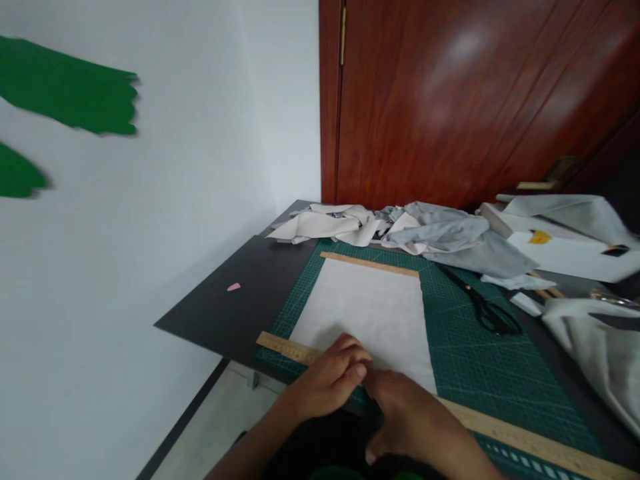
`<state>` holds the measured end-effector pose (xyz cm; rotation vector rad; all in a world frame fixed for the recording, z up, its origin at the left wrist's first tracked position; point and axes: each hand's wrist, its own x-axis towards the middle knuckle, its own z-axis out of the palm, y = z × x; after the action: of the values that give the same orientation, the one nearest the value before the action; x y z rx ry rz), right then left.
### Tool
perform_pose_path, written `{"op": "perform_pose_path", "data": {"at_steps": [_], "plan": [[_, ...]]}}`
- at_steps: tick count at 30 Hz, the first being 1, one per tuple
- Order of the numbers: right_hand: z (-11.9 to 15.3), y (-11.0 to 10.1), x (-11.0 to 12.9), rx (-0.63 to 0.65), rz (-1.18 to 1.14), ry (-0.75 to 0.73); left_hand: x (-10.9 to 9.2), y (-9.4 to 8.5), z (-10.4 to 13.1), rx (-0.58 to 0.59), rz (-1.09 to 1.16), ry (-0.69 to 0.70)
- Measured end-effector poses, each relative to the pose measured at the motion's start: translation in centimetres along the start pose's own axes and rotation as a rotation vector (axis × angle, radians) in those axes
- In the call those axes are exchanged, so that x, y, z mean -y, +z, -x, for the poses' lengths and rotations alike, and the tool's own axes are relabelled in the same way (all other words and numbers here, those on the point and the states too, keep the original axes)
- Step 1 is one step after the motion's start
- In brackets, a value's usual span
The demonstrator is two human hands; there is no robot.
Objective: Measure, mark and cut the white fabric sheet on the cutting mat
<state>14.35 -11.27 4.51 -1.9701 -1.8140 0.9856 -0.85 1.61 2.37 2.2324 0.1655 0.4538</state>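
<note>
A white cloth piece (pixel 370 307) lies flat on a green cutting mat (pixel 490 373). One wooden ruler (pixel 370 263) lies along its far edge, and a longer wooden ruler (pixel 530 437) runs across its near edge. My left hand (pixel 333 380) rests at the near edge of the cloth, over the long ruler, with its fingers curled together. Touching or nearly touching its fingertips is my right hand (pixel 403 413), its thumb apart from its fingers, which are partly hidden. Whether either hand holds anything small cannot be made out.
Black scissors (pixel 483 307) lie on the mat at the right. Crumpled cloths (pixel 445 230) line the table's back, beside a white box (pixel 560 247). More cloth (pixel 595 347) lies at the right edge. A pink scrap (pixel 233 287) is on the dark table (pixel 215 320) at left.
</note>
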Motion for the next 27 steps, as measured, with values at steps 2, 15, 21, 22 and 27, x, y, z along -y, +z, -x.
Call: {"op": "perform_pose_path", "data": {"at_steps": [2, 15, 21, 22, 27], "plan": [[-0.6, 1.8, 0.8, -0.05, 0.113, 0.097, 0.0, 0.1, 0.2, -0.058, 0.045, -0.005], [-4.1, 8.6, -1.7, -0.389, 0.595, 0.246, -0.1, 1.8, -3.6, 0.048, -0.443, -0.076], [-3.8, 7.3, -0.4, -0.332, 0.608, 0.218, -2.0, 0.3, -9.2, 0.348, -0.708, -0.181], [-3.5, 6.8, -0.2, -0.329, 0.605, 0.187, -2.0, 0.2, -10.7, 0.339, -0.703, -0.203], [-2.7, 5.7, 0.1, -0.324, 0.579, 0.107, 0.2, 1.1, -18.4, -0.059, -0.848, -0.203]]}}
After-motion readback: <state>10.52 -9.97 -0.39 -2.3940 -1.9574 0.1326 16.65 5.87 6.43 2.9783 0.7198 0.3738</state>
